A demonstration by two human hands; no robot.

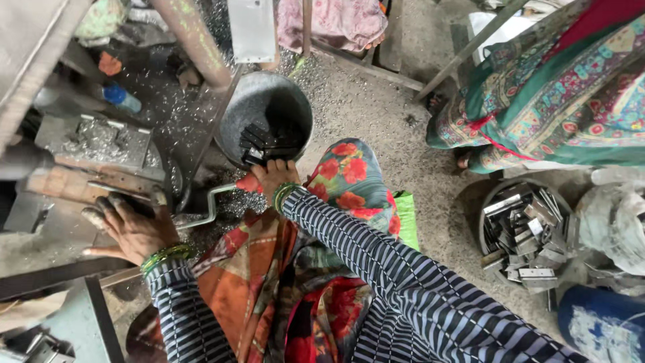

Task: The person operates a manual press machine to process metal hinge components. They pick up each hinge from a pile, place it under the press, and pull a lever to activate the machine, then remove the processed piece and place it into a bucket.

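Steel pieces, dark and flat, lie heaped in the round metal bucket (265, 111) on the floor just in front of our knees, and our right hand (272, 176) reaches down to its near rim, fingers curled over the edge toward the dark metal pieces (265, 142) inside; we cannot tell whether it already grips one. Our left hand (131, 225) rests spread and flat on the machine table (64, 195), fingers wide, holding nothing, just beside a bent steel crank handle (211, 205). We judge the pieces to be stiff, fairly heavy for their size and possibly sharp at the cut edges, perhaps oily too, so a hold across the flat faces of a single piece, away from the corners, looks safest. We count one bucket by our hand and a second, shallower pan (524, 232) of brighter hinge-like metal parts well apart on the right; the pieces in each are too many and too tangled to count. Metal shavings (349, 101) cover the floor. Another person in a green patterned dress (557, 87) sits beyond the pan. One blue bottle (121, 96) lies near the machine.
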